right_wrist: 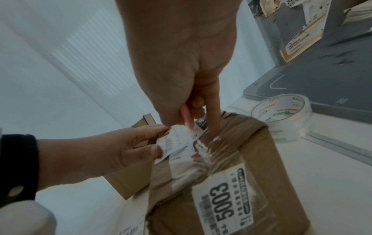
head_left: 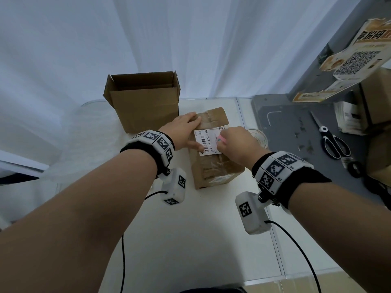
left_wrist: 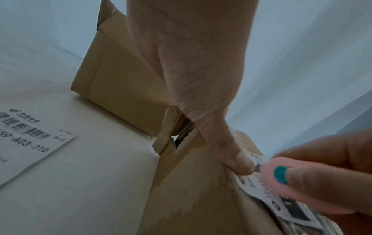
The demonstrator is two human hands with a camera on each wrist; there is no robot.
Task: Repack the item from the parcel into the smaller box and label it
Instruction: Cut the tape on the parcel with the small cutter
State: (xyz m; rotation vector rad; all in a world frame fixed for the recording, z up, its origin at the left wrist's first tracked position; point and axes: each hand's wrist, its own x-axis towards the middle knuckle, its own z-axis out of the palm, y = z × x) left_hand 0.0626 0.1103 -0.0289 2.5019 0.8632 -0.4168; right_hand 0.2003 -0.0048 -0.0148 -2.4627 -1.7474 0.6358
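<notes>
A taped brown parcel (head_left: 213, 166) lies on the white table (head_left: 190, 240). Its top carries a white barcode label (head_left: 209, 142). My left hand (head_left: 186, 132) lies flat along the parcel's left edge, and its thumb (left_wrist: 239, 160) presses the label's edge. My right hand (head_left: 221, 142) grips a small pink tool (left_wrist: 281, 187) with a teal button and holds its tip on the label (right_wrist: 177, 143), index finger stretched onto the tape. An open, empty brown box (head_left: 146, 106) stands behind the parcel on the left. A second loose label (left_wrist: 30, 143) lies on the table.
A roll of clear tape (right_wrist: 281, 114) sits just right of the parcel, beside a grey platform (head_left: 285, 127). Black-and-white scissors (head_left: 332, 140) lie on that platform, with more boxes at the far right. White curtains hang behind the table.
</notes>
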